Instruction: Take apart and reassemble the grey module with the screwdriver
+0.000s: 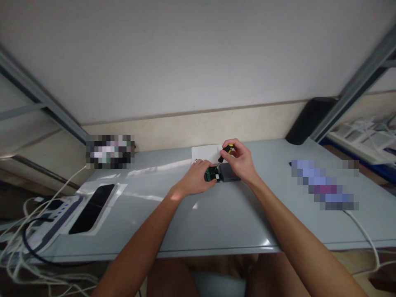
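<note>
Near the middle of the grey desk, my left hand (199, 177) grips a small dark device with an exposed green circuit board (210, 174), thumb on the near side and fingers on the far side. My right hand (241, 160) is closed round the black and yellow handle of a screwdriver (228, 149). The tool slants down to the left, its thin tip at the board; whether it sits in a screw is too small to tell. A dark grey box (228, 173) lies right beside the device, partly under my right hand. White paper (204, 151) lies behind them.
A black phone (93, 208) and a white power strip (58, 222) with tangled cables are at the left. A black cylinder (309, 121) stands at the back right. Blurred-out items (324, 185) lie on the right and back left. A wall closes the back.
</note>
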### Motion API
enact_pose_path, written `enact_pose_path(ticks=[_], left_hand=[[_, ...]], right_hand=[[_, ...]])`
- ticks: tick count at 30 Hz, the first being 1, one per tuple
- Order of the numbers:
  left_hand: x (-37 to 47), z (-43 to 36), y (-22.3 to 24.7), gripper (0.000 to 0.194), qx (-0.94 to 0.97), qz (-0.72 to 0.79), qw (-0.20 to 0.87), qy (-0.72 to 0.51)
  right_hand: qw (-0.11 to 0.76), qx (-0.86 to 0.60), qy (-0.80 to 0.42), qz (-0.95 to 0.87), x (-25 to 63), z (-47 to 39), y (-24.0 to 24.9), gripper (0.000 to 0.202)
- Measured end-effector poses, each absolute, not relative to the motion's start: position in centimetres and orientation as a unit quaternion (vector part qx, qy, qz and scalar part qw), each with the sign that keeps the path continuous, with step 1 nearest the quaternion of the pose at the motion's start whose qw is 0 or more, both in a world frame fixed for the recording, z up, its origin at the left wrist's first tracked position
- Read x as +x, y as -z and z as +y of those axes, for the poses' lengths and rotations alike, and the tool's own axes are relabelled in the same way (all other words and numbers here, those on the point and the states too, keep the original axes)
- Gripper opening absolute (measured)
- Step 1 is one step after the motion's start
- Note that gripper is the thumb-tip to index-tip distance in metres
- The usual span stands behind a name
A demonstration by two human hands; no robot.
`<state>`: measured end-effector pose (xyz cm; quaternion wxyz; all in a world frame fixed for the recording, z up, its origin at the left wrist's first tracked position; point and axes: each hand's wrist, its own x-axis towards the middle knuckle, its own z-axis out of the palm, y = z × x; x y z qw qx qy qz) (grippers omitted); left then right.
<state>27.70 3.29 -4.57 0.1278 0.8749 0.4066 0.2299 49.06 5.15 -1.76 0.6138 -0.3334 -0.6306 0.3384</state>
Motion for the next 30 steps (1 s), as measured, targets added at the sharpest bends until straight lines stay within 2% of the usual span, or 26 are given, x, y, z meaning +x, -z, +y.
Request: enact_pose_path(ticks=[4,9,12,16,19,25,30], left_hand=[[27.9,3.0,5.2,0.034,0.87,0.416,0.102,-0.242],[27.8,2.8,5.6,0.036,0.874,0.406,0.102,-0.246],[27.7,2.8,5.7,0.04,0.873,0.401,0.108,-0.257],[27.6,3.0,5.6,0.039,0.871,0.402,0.12,-0.257],[27.5,3.0,5.4,0.038,0.868,0.406,0.129,-0.254],[27.6,2.9,4.8,0.025,0.871,0.404,0.137,-0.245],[27.2,2.9,4.9,0.022,0.886,0.38,0.126,-0.234]], right_hand=[[0.6,-0.331,-0.337,-0.646,49.4,5.4,1.6,0.015],[0.551,-0.284,-0.387,-0.682,49.2,4.5,0.6,0.029],[0.531,-0.289,-0.376,-0.702,48.9,4.3,-0.2,0.022],[0.528,-0.307,-0.32,-0.724,48.7,5.4,-1.1,0.012],[0.529,-0.298,-0.335,-0.721,48.8,6.3,-0.9,0.008],[0.542,-0.279,-0.407,-0.68,49.9,5.9,0.6,0.024],[0.551,-0.263,-0.393,-0.687,50.2,5.3,0.2,0.018]])
